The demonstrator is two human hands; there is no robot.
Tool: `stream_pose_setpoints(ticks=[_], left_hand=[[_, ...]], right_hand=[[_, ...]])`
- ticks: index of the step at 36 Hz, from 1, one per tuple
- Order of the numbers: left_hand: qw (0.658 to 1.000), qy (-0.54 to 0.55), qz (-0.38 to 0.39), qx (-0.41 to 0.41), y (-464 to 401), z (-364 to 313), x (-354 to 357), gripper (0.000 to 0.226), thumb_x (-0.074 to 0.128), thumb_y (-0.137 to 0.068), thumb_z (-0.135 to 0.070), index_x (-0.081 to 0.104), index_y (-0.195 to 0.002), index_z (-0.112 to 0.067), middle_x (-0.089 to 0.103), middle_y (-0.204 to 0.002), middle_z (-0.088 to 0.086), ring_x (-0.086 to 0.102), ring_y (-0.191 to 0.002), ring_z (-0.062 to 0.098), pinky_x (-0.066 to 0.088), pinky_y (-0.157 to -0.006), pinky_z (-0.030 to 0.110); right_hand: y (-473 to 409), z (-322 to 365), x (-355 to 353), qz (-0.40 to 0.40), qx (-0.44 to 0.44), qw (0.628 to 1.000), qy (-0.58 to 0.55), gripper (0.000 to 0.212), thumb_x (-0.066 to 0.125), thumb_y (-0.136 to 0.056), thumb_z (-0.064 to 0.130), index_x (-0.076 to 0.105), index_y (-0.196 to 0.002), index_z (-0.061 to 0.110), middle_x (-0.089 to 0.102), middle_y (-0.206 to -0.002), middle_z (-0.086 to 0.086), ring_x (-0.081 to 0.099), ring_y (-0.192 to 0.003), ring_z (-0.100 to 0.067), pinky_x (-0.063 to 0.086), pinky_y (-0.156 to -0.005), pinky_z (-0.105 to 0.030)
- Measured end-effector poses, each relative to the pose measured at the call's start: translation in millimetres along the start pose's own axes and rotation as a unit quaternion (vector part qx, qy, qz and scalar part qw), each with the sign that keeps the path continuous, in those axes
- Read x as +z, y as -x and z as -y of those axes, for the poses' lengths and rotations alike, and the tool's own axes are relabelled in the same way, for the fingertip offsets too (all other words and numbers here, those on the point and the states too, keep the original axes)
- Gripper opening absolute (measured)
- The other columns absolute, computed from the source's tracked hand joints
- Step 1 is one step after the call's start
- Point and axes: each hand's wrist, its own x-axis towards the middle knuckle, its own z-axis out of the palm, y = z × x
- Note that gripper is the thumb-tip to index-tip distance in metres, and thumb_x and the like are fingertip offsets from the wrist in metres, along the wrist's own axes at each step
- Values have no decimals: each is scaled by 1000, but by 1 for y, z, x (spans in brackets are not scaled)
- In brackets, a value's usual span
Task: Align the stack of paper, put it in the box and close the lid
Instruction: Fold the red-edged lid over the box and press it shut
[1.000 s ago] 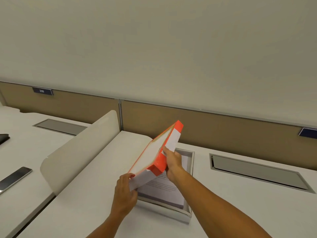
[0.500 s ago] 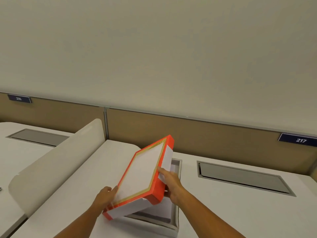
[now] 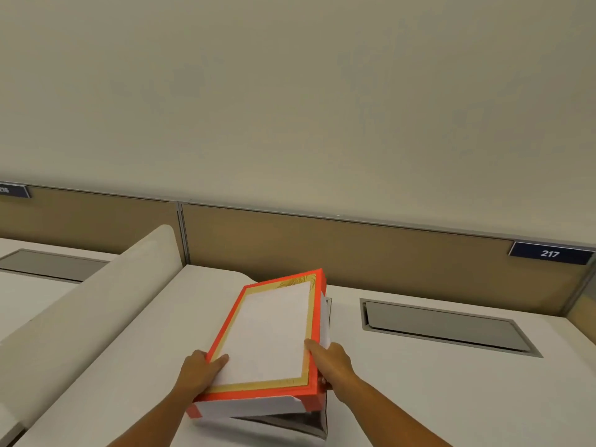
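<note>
The lid [image 3: 267, 337], white on top with a gold and orange-red border, lies almost flat over the box [image 3: 290, 422], a little askew. Only the box's grey near wall and a sliver of its far right rim show under it. The paper inside is hidden. My left hand [image 3: 200, 371] grips the lid's near left edge, thumb on top. My right hand [image 3: 332, 362] holds the lid's right side near the front corner, fingers around the orange edge.
The box sits on a white desk [image 3: 419, 391]. A grey cable hatch [image 3: 445, 327] is set into the desk to the right. A curved cream divider [image 3: 96, 301] runs along the left. A brown partition [image 3: 387, 253] with a "217" plate [image 3: 550, 253] stands behind.
The lid has swung down from a steep tilt to nearly flat over the box, covering the paper. Both hands came down with it.
</note>
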Motion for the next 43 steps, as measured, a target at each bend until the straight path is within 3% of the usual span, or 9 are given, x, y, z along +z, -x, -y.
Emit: stream_pose_setpoints(ticks=[4,9,18,21,24,29,33,37,43], left_hand=[[1000,16,24,-3,-1,-1,3,52,65,-89,-43,43,-121,-8,57,-113,9,59,-97,25,53,-85,36],[1000,4,30,8,-4,-1,4,50,67,-88,-42,40,-118,-12,56,-112,6,59,-96,23,54,-85,35],[998,-35,47,27,-12,2,3,55,72,-83,-46,38,-114,-16,58,-111,5,61,-89,20,53,-74,28],[997,-53,53,34,-14,2,5,61,71,-83,-47,38,-123,-15,57,-121,6,60,-97,21,55,-86,35],[994,-76,61,50,-17,-2,8,82,68,-85,-48,26,-147,-14,41,-146,10,51,-127,30,47,-105,43],[971,-182,11,157,-18,-19,18,92,50,-88,-64,6,-155,-19,10,-165,3,19,-150,28,22,-121,47],[932,-292,17,215,-25,-28,32,91,32,-86,-75,3,-156,-25,-3,-166,1,-3,-153,26,5,-123,48],[908,-350,21,230,-35,-24,44,97,11,-78,-83,-1,-156,-28,-10,-165,0,-13,-152,26,-5,-122,50],[901,-363,12,236,-44,-12,55,98,-2,-72,-86,-1,-155,-34,-9,-166,-1,-11,-152,26,-3,-122,50]], right_hand=[[-2,-18,7,20,28,999,42,44,56,-93,50,51,-124,19,64,-113,-2,67,-97,-21,60,-74,-33],[-3,-33,15,-21,18,983,184,70,51,-87,67,39,-137,19,53,-133,-4,58,-118,-23,55,-96,-37],[-13,-42,16,9,40,966,256,74,53,-87,67,38,-140,17,54,-136,-3,60,-119,-23,56,-96,-35],[-20,-45,17,14,46,965,260,88,54,-88,63,18,-153,15,42,-151,-8,52,-131,-28,52,-103,-40],[-23,-41,23,-15,7,955,295,103,57,-87,59,-6,-158,17,21,-161,-11,36,-143,-33,44,-110,-45],[-28,-31,36,-56,-147,895,417,96,45,-90,68,-4,-159,23,-5,-169,-4,3,-155,-33,16,-124,-49],[-42,-30,46,-43,-184,864,466,97,31,-88,78,-6,-160,24,-14,-168,-4,-11,-155,-32,0,-124,-48],[-58,-32,51,-40,-189,855,482,100,20,-85,82,-8,-160,23,-17,-168,-5,-16,-153,-32,-6,-124,-49],[-73,-42,54,-47,-176,852,490,112,0,-69,89,-9,-160,24,-16,-168,-4,-18,-153,-32,-7,-123,-48]])
